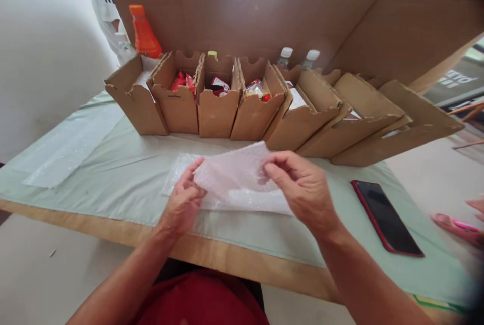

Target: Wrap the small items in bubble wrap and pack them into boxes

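A translucent bubble wrap bag (234,166) is stretched between my two hands, just above the table. My left hand (185,196) grips its left end between thumb and fingers. At its right end my right hand (298,178) pinches the edge with thumb and forefinger. Beneath it, more bubble wrap (245,203) lies flat on the pale green cloth. Whether the held piece is a closed pouch or a folded sheet is hard to make out.
Several cardboard bins (217,118) stand in a row behind, holding small packets. A cardboard panel (242,7) rises behind them, with an orange bottle (145,35) at left. A phone (387,216) lies right; bubble wrap strips (71,148) lie left. Another person's hand (478,206) shows far right.
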Available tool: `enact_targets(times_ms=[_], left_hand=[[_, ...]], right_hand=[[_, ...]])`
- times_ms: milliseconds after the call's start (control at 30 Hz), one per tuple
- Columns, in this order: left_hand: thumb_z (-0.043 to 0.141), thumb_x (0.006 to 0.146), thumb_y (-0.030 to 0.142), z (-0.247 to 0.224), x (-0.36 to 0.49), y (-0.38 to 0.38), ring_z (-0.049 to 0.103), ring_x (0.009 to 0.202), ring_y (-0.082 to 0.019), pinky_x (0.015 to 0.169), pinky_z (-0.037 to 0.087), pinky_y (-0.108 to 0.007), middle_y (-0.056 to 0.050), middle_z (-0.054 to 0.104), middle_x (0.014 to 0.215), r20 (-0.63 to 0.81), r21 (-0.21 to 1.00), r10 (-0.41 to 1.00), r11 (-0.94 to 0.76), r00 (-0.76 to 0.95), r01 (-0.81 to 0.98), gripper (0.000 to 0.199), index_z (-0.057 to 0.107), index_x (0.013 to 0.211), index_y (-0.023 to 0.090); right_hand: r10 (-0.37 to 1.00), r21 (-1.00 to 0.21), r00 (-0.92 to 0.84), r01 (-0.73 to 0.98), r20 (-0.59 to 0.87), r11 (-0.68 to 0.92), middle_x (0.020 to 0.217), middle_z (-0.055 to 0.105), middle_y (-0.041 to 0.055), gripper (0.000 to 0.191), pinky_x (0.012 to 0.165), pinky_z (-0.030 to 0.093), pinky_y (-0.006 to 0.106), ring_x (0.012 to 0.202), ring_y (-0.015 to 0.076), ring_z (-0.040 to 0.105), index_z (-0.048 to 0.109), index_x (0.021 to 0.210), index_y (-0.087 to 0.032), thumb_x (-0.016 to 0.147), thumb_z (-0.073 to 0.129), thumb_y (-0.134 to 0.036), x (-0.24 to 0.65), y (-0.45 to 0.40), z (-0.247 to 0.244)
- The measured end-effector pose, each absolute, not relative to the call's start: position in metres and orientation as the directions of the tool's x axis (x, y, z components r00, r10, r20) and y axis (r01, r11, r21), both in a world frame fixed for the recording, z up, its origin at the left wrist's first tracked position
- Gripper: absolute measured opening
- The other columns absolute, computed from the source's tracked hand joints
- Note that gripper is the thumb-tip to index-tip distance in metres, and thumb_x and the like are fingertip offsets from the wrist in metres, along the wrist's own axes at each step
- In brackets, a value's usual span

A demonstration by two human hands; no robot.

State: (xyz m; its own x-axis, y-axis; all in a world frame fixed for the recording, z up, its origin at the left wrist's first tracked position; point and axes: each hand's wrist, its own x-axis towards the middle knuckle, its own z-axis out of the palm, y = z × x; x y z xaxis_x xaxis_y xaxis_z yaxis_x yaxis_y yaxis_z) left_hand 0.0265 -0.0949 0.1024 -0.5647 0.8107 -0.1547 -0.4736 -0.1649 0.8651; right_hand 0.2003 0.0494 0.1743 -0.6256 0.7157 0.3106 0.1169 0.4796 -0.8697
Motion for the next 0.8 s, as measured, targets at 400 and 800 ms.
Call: enact_targets(times_ms=[400,800], left_hand=[[0.072,0.084,0.030,0.159,-0.008,-0.089,0.068,0.087,-0.022,0.085,0.052,-0.036,-0.003,0.075,0.091,0.043,0.937,0.982,0.024,-0.182,0.349,0.014,0.076,0.092,0.019],[0.063,0.085,0.029,0.127,-0.070,-0.074,0.065,0.073,-0.021,0.071,0.054,-0.036,-0.004,0.067,0.077,0.113,0.837,0.883,0.163,-0.455,0.523,0.024,0.071,0.104,0.018]], right_hand=[[0.688,-0.678,-0.354,0.176,0.633,0.714,0.075,0.068,-0.0016,0.006,0.052,0.043,0.030,0.060,0.0154,0.056,0.076,0.087,-0.031,0.087,0.072,-0.026,0.204,0.031,0.241],[0.852,-0.678,-0.425,0.532,0.305,0.507,0.077,0.071,0.0026,0.035,0.071,0.053,0.043,0.072,0.0253,0.068,0.065,0.115,-0.024,0.087,0.060,-0.044,0.230,0.086,0.119]])
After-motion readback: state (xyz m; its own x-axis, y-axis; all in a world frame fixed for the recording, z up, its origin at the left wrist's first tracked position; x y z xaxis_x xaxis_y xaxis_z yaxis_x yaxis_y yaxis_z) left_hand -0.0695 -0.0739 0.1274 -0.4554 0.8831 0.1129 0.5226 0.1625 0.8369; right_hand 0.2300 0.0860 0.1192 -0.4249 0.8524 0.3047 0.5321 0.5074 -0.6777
